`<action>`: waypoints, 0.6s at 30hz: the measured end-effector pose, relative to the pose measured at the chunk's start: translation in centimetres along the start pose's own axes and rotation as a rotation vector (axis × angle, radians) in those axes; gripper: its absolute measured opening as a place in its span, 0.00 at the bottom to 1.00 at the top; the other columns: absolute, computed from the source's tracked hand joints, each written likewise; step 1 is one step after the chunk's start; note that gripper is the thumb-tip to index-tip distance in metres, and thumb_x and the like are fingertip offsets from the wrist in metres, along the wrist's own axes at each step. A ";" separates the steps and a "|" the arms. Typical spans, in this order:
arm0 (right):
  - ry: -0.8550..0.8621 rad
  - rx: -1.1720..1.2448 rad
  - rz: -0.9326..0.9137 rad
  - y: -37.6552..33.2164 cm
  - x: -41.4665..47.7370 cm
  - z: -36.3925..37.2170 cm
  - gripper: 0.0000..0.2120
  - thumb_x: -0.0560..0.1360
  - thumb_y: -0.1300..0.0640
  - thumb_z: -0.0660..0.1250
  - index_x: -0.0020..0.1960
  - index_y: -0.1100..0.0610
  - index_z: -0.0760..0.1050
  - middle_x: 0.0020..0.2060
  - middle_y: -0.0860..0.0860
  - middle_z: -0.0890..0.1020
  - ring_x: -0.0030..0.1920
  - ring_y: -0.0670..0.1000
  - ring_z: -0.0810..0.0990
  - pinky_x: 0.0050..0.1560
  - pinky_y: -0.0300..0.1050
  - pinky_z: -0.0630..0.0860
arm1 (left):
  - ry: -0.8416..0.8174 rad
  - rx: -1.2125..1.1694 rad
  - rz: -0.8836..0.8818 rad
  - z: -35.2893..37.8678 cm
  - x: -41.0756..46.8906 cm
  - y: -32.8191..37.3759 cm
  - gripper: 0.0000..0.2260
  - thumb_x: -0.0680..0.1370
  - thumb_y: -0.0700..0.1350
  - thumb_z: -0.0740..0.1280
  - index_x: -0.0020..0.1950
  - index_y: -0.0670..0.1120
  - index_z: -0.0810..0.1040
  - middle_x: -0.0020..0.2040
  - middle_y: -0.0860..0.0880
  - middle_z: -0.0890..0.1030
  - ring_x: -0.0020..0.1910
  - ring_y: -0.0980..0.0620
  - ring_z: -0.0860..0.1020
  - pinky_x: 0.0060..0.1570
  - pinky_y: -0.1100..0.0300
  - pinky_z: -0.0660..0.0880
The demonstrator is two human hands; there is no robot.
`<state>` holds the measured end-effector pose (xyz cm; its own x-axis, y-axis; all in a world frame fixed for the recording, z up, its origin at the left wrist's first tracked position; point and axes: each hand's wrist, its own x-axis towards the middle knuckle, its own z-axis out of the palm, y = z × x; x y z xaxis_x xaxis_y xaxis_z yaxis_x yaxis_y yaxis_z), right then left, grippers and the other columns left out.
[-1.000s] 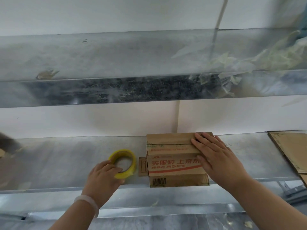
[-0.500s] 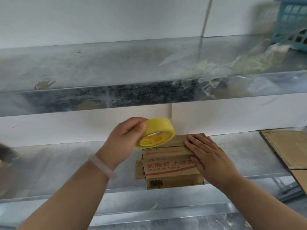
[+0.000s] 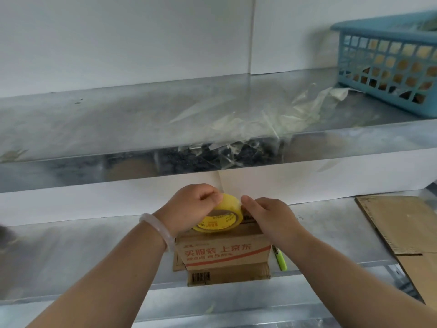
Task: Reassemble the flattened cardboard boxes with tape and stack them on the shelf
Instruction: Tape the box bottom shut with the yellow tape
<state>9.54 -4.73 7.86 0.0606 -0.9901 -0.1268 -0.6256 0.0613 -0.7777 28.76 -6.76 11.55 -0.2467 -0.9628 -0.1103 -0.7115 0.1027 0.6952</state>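
Head view: box (image 3: 222,254) on lower shelf (image 3: 82,256).
Left hand (image 3: 189,207): grips tape (image 3: 220,222) above box.
Right hand (image 3: 269,218): fingers curled, pinching tape's edge.

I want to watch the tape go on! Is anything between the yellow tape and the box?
Nothing visible. The left hand holds the tape roll right over the box, and the right hand pinches the roll's edge.

Blue basket (image 3: 387,65), flat cardboard (image 3: 397,221) cut off at right; end of tape (image 3: 224,209) seemingly blurred.
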 end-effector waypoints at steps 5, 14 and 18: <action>-0.014 0.039 -0.003 -0.7 0.9 -1.6 0.12 0.76 0.44 0.67 0.45 0.50 0.84 0.40 0.45 0.85 0.43 0.45 0.82 0.49 0.45 0.79 | 0.027 0.018 -0.028 0.6 0.1 0.5 0.08 0.80 0.51 0.62 0.45 0.59 0.78 0.45 0.59 0.81 0.46 0.60 0.78 0.43 0.63 0.70; -0.286 0.446 0.167 -0.3 1.5 -2.7 0.10 0.77 0.54 0.69 0.45 0.61 0.78 0.37 0.54 0.82 0.35 0.49 0.83 0.40 0.46 0.82 | 0.030 0.074 -0.042 1.2 0.3 1.4 0.09 0.80 0.53 0.62 0.46 0.54 0.81 0.43 0.60 0.81 0.43 0.60 0.78 0.41 0.63 0.72; -0.300 0.482 0.177 -0.2 1.6 -3.0 0.07 0.77 0.58 0.69 0.44 0.61 0.78 0.34 0.55 0.79 0.31 0.47 0.79 0.41 0.46 0.83 | 0.018 0.073 -0.052 1.2 0.5 1.5 0.11 0.79 0.54 0.63 0.45 0.52 0.83 0.43 0.53 0.84 0.44 0.54 0.80 0.47 0.53 0.77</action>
<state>7.45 -6.72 9.64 0.2485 -0.8852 -0.3934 -0.2265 0.3418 -0.9121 26.81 -6.75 11.67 -0.1966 -0.9716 -0.1320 -0.7693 0.0694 0.6351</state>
